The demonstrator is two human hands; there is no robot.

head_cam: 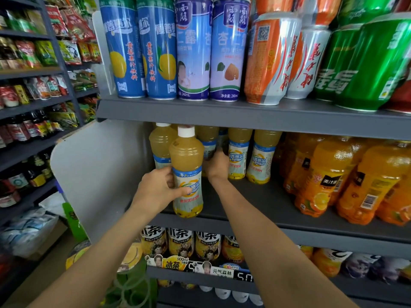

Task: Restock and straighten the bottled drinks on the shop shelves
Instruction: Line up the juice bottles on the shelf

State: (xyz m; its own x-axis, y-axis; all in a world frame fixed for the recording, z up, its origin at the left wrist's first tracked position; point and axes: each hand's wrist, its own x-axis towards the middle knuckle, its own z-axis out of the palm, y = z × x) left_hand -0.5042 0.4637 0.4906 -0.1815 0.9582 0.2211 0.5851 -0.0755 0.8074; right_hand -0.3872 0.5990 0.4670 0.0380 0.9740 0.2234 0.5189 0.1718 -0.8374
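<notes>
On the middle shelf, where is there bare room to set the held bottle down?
Bare shelf runs along the front edge, from the bottle in the left hand to the orange juice bottles, ahead of the back-row pale bottles. The right hand reaches into that crowded back row. The orange block is packed.

Grey metal shelving [222, 114] beside a snack aisle [33, 74].

The grey middle shelf [255, 205] carries pale juice bottles [239, 156] beside, seemingly touching, orange drink bottles [320, 181].
</notes>
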